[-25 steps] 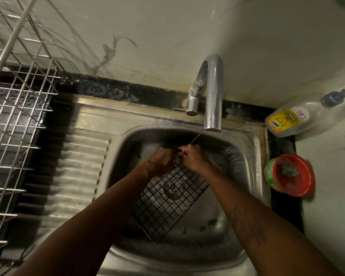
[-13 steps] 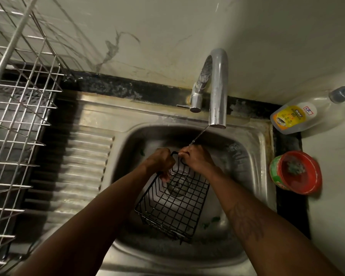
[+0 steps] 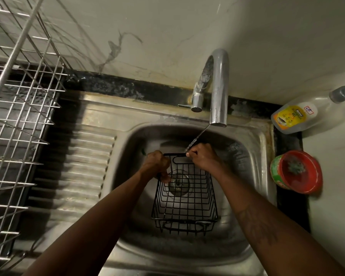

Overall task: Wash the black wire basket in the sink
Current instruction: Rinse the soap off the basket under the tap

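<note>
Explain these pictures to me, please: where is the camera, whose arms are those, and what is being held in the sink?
There is no machine here. A person wears one wide-angle camera on the head, so you look down along their own two bare arms.

The left hand grips the left rim of a black wire basket. The right hand pinches its far rim by the handle opening. The basket is held open side up inside the steel sink, over the drain.

A thin stream of water runs from the faucet onto that far rim.

Right of the sink stand a pump bottle with a yellow label and a red tub with something greyish inside. On the left are the ribbed drainboard and a wire dish rack.
</note>
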The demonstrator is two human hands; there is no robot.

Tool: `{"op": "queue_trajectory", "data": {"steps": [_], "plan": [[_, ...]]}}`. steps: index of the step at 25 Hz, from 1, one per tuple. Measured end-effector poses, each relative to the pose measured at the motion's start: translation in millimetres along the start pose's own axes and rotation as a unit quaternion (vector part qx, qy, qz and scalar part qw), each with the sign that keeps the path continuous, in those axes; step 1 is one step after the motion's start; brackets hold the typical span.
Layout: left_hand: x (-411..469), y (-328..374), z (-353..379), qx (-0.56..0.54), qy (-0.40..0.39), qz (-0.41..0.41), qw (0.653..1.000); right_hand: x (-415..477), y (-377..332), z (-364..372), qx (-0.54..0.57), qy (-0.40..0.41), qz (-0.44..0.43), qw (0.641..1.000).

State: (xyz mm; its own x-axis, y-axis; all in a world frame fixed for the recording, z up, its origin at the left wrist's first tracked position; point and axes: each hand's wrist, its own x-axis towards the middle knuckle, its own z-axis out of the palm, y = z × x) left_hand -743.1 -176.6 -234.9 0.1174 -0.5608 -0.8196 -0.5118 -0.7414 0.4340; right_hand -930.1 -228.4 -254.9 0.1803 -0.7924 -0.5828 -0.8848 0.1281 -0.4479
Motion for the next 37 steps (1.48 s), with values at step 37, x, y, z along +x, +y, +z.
{"op": "queue_trajectory", "data": {"steps": [37], "plan": [[-8.7,11.7,-12.4,0.228,0.000,0.239,0.944,0.0,-15.7,14.8,0.022,0.074,0.002,0.997]]}}
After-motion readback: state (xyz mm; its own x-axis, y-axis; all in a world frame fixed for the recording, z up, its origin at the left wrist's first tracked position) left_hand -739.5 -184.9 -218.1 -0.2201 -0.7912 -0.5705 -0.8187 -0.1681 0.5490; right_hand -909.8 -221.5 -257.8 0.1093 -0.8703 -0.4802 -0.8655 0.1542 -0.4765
